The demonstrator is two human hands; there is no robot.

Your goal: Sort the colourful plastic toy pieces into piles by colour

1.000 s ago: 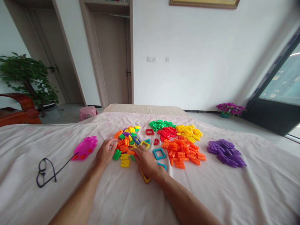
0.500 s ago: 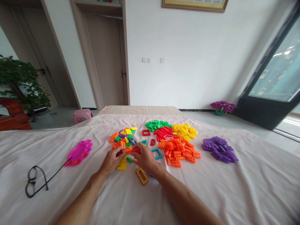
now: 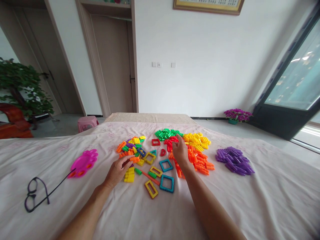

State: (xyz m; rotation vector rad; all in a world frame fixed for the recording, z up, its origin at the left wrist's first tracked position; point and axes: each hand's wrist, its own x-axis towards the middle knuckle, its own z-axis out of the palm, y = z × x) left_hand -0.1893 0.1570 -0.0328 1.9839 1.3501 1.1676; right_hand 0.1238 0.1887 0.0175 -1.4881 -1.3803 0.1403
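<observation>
My left hand (image 3: 118, 170) pinches an orange plastic building piece (image 3: 135, 159) between thumb and fingers, beside the mixed-colour pile (image 3: 130, 146). My right hand (image 3: 180, 151) is over the pile of red pieces (image 3: 171, 142). Its thumb and index finger stand apart, with nothing visible held between them, and the other fingers are hidden from view. Below and right of that hand spreads a heap of orange pieces (image 3: 198, 161). Green pieces (image 3: 166, 134) lie behind the red ones, and yellow pieces (image 3: 197, 140) to their right.
Blue frames (image 3: 167, 184) and yellow frames (image 3: 151, 189) lie in the middle of the cloth. Purple pieces (image 3: 235, 160) form a heap on the right. On the left are a pink palette (image 3: 83, 163) and dark eyeglasses (image 3: 32, 193), one temple touching the palette.
My right hand has moved right and away from the left hand, to the red pile, and the red piece no longer shows in it. My left hand keeps the orange piece, slightly further left.
</observation>
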